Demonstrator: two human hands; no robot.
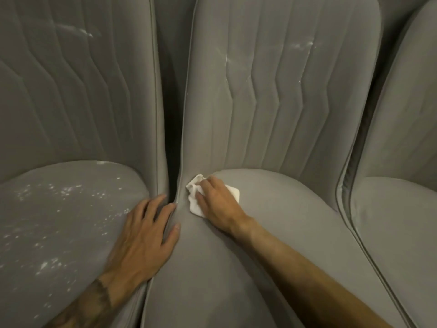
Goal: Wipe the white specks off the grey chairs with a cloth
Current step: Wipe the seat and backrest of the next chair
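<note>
Three grey chairs stand side by side. My right hand (216,203) presses a crumpled white cloth (195,197) onto the back left corner of the middle chair's seat (272,233), fingers bent over it. My left hand (144,235) lies flat with spread fingers across the gap between the left seat (59,221) and the middle seat. White specks (59,192) cover the left seat. Fainter white marks (300,46) show on the middle backrest and a white smear (78,30) on the left backrest.
A third grey chair (402,209) stands at the right, its seat showing no specks. A dark narrow gap (171,150) runs between the left and middle backrests. The chairs fill the whole view.
</note>
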